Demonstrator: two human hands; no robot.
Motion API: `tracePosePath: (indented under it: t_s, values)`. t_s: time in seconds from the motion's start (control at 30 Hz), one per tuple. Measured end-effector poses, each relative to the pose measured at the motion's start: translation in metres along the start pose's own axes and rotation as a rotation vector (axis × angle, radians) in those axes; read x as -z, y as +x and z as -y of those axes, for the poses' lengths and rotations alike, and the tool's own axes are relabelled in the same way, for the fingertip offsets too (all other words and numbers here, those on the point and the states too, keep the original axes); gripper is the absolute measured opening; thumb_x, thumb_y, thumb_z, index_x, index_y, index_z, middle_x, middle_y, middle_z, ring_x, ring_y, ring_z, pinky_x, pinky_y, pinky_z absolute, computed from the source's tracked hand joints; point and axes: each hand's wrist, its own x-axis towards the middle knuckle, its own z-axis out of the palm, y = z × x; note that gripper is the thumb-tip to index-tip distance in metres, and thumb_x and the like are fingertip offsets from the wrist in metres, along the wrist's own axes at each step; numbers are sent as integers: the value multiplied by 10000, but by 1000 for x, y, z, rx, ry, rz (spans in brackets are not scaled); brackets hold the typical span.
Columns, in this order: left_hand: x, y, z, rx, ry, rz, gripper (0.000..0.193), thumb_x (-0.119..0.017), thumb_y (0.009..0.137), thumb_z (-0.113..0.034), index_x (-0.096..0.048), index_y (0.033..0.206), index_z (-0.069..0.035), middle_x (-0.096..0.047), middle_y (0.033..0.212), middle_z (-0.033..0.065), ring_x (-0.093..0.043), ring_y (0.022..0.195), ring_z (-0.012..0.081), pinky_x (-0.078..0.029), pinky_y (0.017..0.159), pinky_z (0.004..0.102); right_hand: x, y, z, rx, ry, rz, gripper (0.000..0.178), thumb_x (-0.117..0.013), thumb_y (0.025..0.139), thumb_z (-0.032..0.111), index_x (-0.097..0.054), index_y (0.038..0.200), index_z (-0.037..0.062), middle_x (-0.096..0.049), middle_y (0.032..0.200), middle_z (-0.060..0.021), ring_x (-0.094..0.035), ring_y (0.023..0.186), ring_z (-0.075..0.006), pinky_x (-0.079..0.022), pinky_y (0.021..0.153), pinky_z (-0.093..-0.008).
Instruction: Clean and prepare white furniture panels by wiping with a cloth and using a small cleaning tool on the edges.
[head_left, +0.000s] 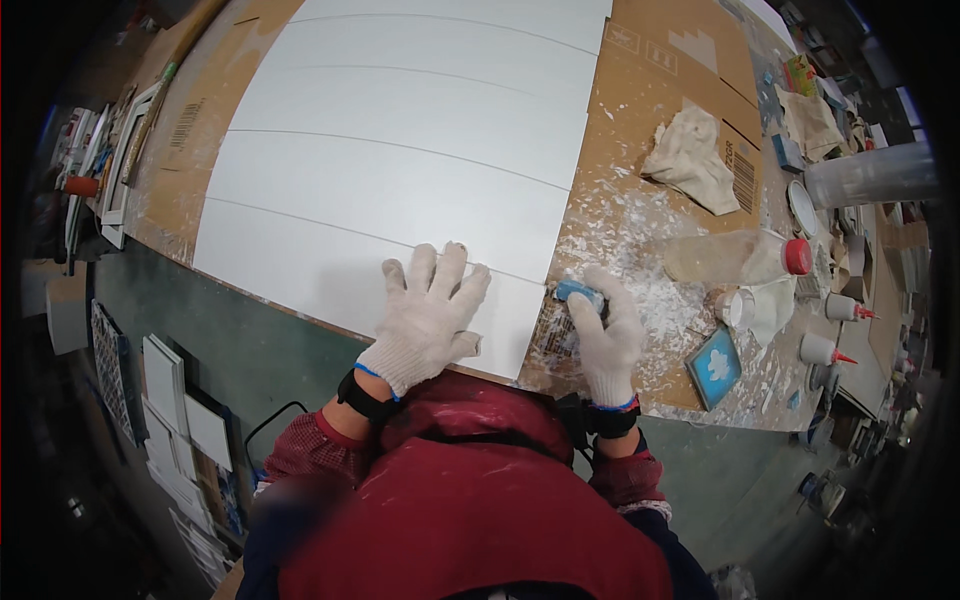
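A large white panel [400, 100] with thin dark lines across it lies on the workbench. My left hand [425, 320], in a white knit glove, presses flat on the panel near its front edge with the fingers spread. Just past the panel's right edge, my right hand [612, 340], gloved the same way, pinches a small blue block [578, 291] between thumb and fingers. White flakes and smears surround the block on the cardboard [640, 120]. The block's underside is hidden.
Right of my right hand lie a clear bottle with a red cap [797, 257], a blue square tin [714, 368], a crumpled beige cloth [690, 160] and white glue bottles with red tips [820, 349]. White boards [165, 375] stand on the floor at left.
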Motion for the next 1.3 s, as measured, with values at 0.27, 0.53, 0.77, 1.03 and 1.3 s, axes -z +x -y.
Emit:
tracePosePath:
  t_s: [0.27, 0.53, 0.77, 1.03, 1.3]
  values:
    - [-1, -1, 8, -44, -11, -37, 824, -789, 685, -403, -454, 1378, -107, -356, 1400, 185, -332, 1265, 402, -326, 950, 675, -21, 3, 3, 2, -88, -61, 325, -695, 832, 112, -644, 1131, -5, -664, 1060, -166, -642, 971, -269, -497, 859, -351]
    - [-4, 1, 9, -45, 33, 4, 827, -772, 724, -418, -421, 1409, -114, -326, 1432, 193, -309, 1293, 406, -311, 963, 692, -15, 4, -1, 13, -117, -101, 323, -693, 836, 119, -645, 1131, -3, -664, 1082, -170, -644, 985, -283, -501, 875, -361]
    - [-3, 3, 8, -42, 24, 21, 836, -771, 727, -422, -405, 1414, -116, -308, 1446, 189, -299, 1298, 409, -308, 961, 700, -15, -12, 0, 41, -85, -65, 312, -708, 834, 89, -652, 1130, 8, -671, 1079, -170, -655, 985, -280, -512, 864, -362]
    - [-3, 2, 8, -40, 45, 21, 855, -783, 713, -437, -407, 1410, -115, -315, 1435, 187, -307, 1288, 399, -319, 952, 701, -20, -11, -8, 145, -159, -64, 322, -712, 825, 70, -657, 1138, 19, -677, 1082, -167, -661, 993, -297, -517, 872, -355]
    - [-3, -1, 7, -36, -5, -25, 830, -815, 691, -359, -423, 1380, -112, -337, 1425, 182, -330, 1272, 406, -314, 948, 721, -22, -14, -10, 132, -118, -82, 326, -702, 827, 62, -651, 1146, 20, -672, 1079, -162, -659, 979, -282, -514, 862, -348]
